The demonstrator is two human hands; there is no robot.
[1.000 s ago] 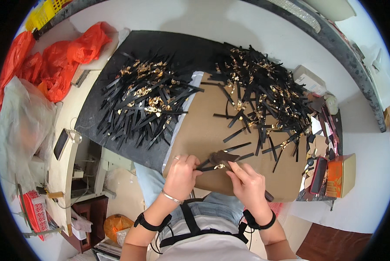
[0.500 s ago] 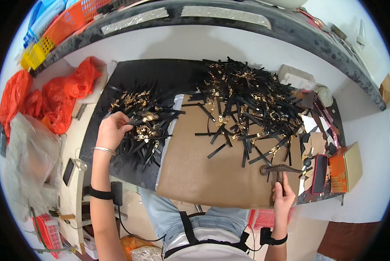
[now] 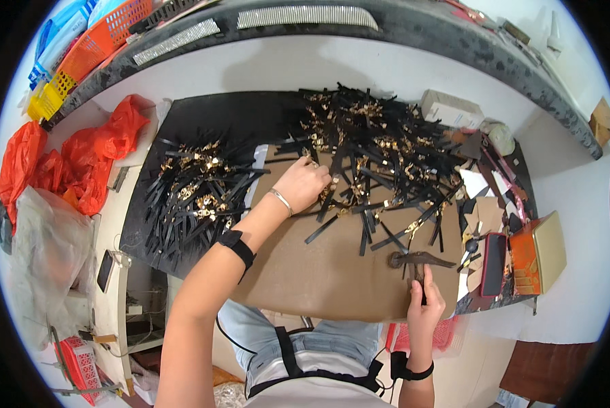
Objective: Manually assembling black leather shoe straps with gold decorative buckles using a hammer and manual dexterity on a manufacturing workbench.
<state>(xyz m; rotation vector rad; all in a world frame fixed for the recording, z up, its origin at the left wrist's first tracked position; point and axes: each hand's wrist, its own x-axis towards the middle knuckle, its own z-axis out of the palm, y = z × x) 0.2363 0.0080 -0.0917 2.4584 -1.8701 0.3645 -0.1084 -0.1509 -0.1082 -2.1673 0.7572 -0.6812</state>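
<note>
My right hand [image 3: 425, 299] is wrapped round the handle of a hammer [image 3: 424, 259], held upright over the front right of the brown mat [image 3: 311, 279]. My left hand [image 3: 302, 183] reaches over the mat to the near left edge of a large heap of black straps with gold metal clasps [image 3: 386, 146]. Its fingers are bent and closed among the straps; what is between them, if anything, is hidden. A smaller pile of the same black straps [image 3: 196, 183] lies on the dark tabletop to the left.
A phone [image 3: 493, 265], paper scraps [image 3: 485, 216] and an orange box [image 3: 537, 253] line the right side. A white carton [image 3: 452, 109] stands behind them. Red plastic bags [image 3: 90, 156] hang at the left. Above the table runs a dark shelf [image 3: 400, 30] with baskets.
My left hand has moved right, from the smaller pile to the large heap; the strap it held is no longer seen in it. My right hand still holds the hammer upright.
</note>
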